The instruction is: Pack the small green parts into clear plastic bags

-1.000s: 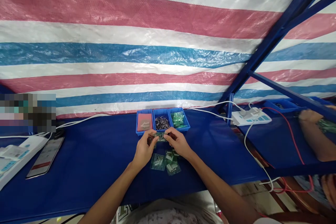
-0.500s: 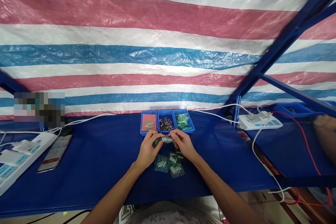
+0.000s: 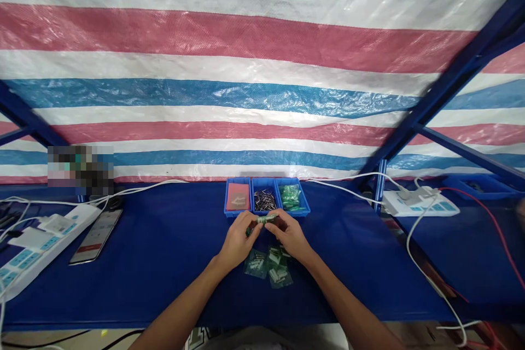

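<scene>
At the middle of the blue table (image 3: pixel 164 262), just in front of three small blue bins, both hands meet over a small clear packet (image 3: pixel 266 219) with green and pale contents. The left hand (image 3: pixel 239 240) pinches the packet's left end with fingers closed narrowly on it; the right hand (image 3: pixel 292 235) grips the right end likewise, so the packet hangs between the fingertips, clear of the table. Below the hands lie several filled packets (image 3: pixel 268 267), close together on the cloth. Of the bins, the left bin (image 3: pixel 237 197) shows a reddish lining, the middle bin (image 3: pixel 264 200) holds dark metal pins, and the right bin (image 3: pixel 292 198) holds green parts. A phone (image 3: pixel 95 228) and a white power strip (image 3: pixel 39 240) lie well to the left; a second power strip (image 3: pixel 422 205) sits to the right. Risk, as judged: the packet is held only at its ends, so a slackened pinch could let it drop among the finished packets, and tilting it while unsealed could spill its small contents. Whether it is sealed cannot be told.
</scene>
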